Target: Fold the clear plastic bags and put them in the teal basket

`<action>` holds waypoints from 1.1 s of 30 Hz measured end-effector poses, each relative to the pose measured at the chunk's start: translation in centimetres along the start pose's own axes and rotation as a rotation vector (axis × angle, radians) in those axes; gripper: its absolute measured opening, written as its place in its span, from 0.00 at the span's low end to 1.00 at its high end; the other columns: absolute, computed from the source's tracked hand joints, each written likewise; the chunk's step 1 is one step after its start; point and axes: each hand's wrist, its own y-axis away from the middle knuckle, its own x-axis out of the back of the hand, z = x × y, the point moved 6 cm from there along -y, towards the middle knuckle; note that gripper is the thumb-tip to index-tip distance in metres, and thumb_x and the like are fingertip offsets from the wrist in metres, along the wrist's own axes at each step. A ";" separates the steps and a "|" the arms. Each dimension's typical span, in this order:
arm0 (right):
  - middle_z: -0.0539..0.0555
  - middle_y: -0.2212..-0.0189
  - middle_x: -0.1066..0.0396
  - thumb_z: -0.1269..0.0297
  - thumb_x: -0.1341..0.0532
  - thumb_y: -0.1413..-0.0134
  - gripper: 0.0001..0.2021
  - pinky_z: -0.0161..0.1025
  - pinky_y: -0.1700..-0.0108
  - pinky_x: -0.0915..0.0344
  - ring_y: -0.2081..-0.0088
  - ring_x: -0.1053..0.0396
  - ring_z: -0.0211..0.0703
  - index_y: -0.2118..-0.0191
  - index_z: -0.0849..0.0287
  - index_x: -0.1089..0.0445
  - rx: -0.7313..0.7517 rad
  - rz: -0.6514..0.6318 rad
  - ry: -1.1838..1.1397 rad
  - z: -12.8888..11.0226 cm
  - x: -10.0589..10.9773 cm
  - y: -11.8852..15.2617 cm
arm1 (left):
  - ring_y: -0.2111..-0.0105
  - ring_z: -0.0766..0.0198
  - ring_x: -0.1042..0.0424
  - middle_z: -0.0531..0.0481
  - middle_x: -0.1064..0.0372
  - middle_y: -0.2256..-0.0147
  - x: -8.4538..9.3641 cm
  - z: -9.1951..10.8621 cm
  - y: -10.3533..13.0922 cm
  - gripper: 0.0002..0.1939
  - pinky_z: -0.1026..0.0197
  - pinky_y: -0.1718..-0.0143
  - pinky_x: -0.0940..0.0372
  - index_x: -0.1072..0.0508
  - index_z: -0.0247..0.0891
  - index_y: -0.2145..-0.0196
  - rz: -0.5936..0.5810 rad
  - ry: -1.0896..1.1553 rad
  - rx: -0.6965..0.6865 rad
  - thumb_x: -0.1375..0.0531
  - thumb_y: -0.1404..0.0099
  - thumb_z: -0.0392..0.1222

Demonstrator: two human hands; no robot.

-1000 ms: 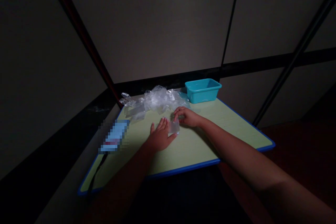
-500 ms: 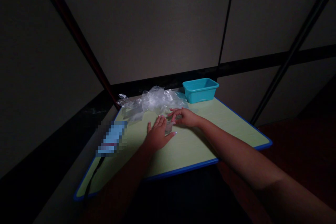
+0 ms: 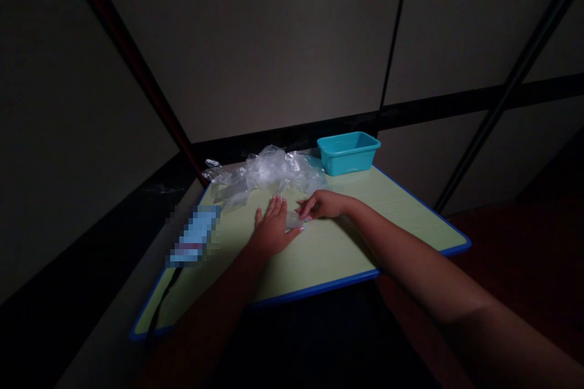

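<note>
A small, clear plastic bag (image 3: 293,220) lies on the pale green tabletop (image 3: 337,255) between my hands. My left hand (image 3: 272,231) rests flat with its fingers spread, pressing at the bag's left side; part of the bag is hidden under it. From the right, my right hand (image 3: 323,205) has its thumb and forefinger pinched on the bag's right edge, with the other fingers curled. Just beyond both hands is a crumpled heap of clear plastic bags (image 3: 269,171).
A turquoise plastic basket (image 3: 349,163) stands at the back right corner. On the left edge is a pixelated blue object (image 3: 195,236), with a black strap (image 3: 165,298) hanging near it. Dark panelled walls (image 3: 292,42) close in the table's back and left.
My right hand has shifted slightly down, its fingers now lower and more closed at the bag's right edge. My left hand has stayed nearly in place.
</note>
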 end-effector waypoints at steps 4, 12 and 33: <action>0.55 0.62 0.24 0.53 0.30 0.69 0.18 0.41 0.40 0.52 0.44 0.40 0.48 0.69 0.58 0.22 0.014 -0.009 -0.034 -0.4 0.1 0.2 | 0.36 0.56 0.68 0.44 0.68 0.35 -0.5 0.5 0.1 0.33 0.41 0.40 0.64 0.57 0.36 0.36 -0.081 0.014 -0.079 0.58 0.34 0.55; 0.53 0.66 0.23 0.53 0.31 0.67 0.19 0.38 0.46 0.44 0.56 0.30 0.46 0.66 0.60 0.22 -0.003 -0.045 0.017 -0.1 0.0 0.4 | 0.36 0.56 0.67 0.45 0.67 0.35 -0.7 0.9 0.5 0.33 0.40 0.40 0.64 0.59 0.38 0.36 -0.126 0.011 -0.121 0.60 0.33 0.55; 0.51 0.74 0.28 0.60 0.37 0.57 0.12 0.34 0.64 0.40 0.72 0.36 0.35 0.70 0.66 0.28 0.061 -0.019 -0.055 -0.8 -0.8 0.0 | 0.36 0.54 0.62 0.43 0.58 0.36 0.3 1.0 0.1 0.31 0.41 0.40 0.62 0.44 0.41 0.40 0.011 0.136 -0.179 0.52 0.36 0.57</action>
